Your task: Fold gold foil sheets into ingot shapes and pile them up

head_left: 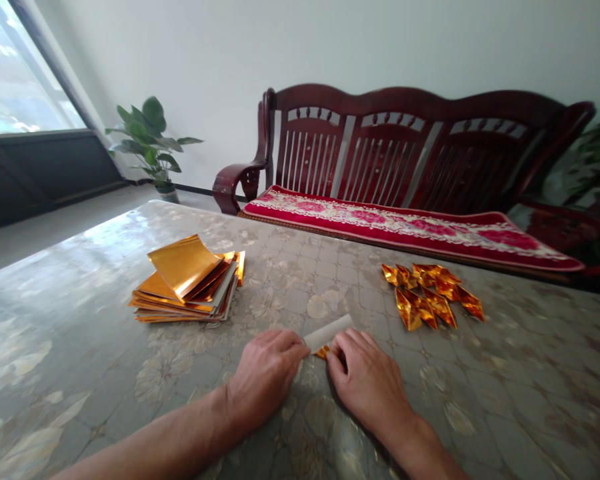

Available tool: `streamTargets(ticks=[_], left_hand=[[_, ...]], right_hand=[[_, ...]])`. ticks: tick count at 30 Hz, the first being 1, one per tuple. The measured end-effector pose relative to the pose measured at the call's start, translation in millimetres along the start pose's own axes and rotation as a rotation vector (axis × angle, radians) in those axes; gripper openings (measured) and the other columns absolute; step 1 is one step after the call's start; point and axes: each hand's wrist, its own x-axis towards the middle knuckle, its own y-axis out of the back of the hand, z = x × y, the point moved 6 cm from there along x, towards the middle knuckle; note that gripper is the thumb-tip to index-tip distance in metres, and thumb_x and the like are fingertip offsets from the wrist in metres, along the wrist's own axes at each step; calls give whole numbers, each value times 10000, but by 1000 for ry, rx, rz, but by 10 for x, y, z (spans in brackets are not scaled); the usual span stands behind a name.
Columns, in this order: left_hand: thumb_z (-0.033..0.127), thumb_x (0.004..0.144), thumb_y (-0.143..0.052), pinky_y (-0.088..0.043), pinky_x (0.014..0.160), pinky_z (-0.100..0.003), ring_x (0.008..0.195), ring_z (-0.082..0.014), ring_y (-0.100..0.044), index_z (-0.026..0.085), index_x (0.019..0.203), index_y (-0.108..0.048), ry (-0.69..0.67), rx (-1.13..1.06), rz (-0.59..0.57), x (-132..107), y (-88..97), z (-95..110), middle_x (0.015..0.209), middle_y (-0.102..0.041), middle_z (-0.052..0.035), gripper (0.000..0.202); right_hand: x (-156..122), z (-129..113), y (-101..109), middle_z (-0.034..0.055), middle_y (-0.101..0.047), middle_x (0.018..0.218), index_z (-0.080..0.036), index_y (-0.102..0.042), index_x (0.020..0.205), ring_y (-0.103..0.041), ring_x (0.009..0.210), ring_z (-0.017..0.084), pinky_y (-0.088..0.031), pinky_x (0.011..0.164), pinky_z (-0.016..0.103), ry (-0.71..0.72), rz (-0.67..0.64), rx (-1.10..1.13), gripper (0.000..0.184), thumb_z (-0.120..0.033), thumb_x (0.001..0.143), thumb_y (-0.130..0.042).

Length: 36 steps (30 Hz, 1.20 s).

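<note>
Between my hands lies a partly folded sheet of foil paper (330, 334), its pale grey back mostly up and a small gold patch at its near edge. My left hand (270, 363) is closed, fingertips pinching the sheet's left end. At the right end my right hand (367, 373) has its fingers curled over the paper and holds it near the table. A loose stack of gold foil sheets (185, 280) sits to the left, some with grey sides showing. Over to the right is a cluster of several folded gold paper ingots (430, 293).
The table (190, 400) has a glossy, flower-patterned cover. Beyond its far edge stands a dark red wooden bench (390, 160) with a red floral seat cover (405, 223). A potted plant (153, 143) is at the back left, near a window (25, 73).
</note>
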Motion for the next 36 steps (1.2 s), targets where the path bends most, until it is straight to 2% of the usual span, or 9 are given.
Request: streamTargets(ticks=[9,18,28,36], left_hand=[[176,939,-549,-419,722,-327,790,-193,-579,229,914,-671,-53,97,-10,8,-54,60,872,-662,-6,136],[243,959,-552,-325,648,-339,694,-187,-514,216,709,-598,-115,215,104,119,-5,135,724,-606,5,255],[248,925,-598,-300,631,-337,681,-179,-524,211,680,-599,-4,202,51,205,-15,129,710,-616,7,248],[209,889,-631,-285,625,-341,674,-185,-522,210,676,-593,-33,241,89,234,-30,137,700,-614,6,216]], right_hand=[[10,-10,-1,7,-611,808,-222,-528,741,-532,793,187,-304,663,311,-10,-34,-34,169,-178,904,-538],[15,-15,-26,20,-618,822,-222,-528,746,-534,812,200,-311,684,319,-17,-43,-32,178,-186,919,-521],[22,-27,-31,21,-625,826,-225,-533,748,-538,821,208,-312,685,322,-25,-33,-49,175,-196,920,-519],[27,-20,-45,23,-621,809,-225,-522,735,-538,810,209,-315,680,322,-40,-31,-47,194,-198,927,-510]])
